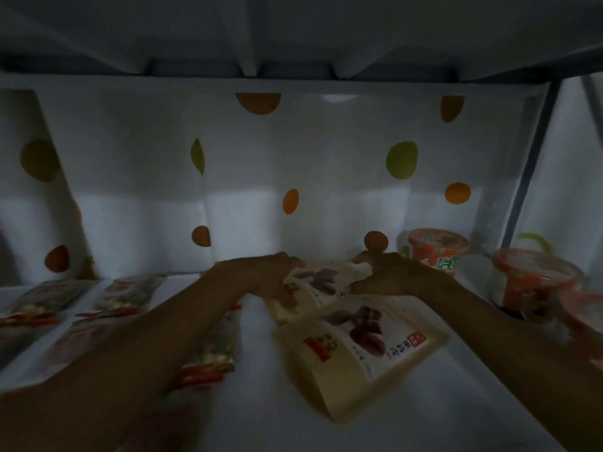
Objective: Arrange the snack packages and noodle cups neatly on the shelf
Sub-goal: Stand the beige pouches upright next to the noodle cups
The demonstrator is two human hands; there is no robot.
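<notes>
Head view, dim light, looking into a white shelf (261,406) with a second board close above it. Both forearms reach in from the near edge.

The left hand (274,274) has its fingers curled round the left edge of the far cream pouch (321,287). The right hand (391,275) pinches the same pouch at its far right corner, thumb underneath. This pouch sits toward the back of the shelf, right of centre, and whether it lies flat or is slightly raised cannot be told.

Just nearer lies the near cream pouch (362,349), flat and turned at an angle, its far edge overlapping or touching the held one. Both show brown pieces and a red label.

On the left, red-and-green snack packages lie flat in rows: one far left (39,301), one beside it (127,295), and another (212,357) partly hidden beneath the left forearm. They are blurred, so their print is unreadable.

At the far right stand noodle cups with red lids: one at the back (437,251), a second nearer (535,278), and a third (584,316) cut off by the frame edge.

Behind everything hangs a white backing sheet (293,151) with orange, brown and green spots. A dark metal post (535,151) rises on the right.
</notes>
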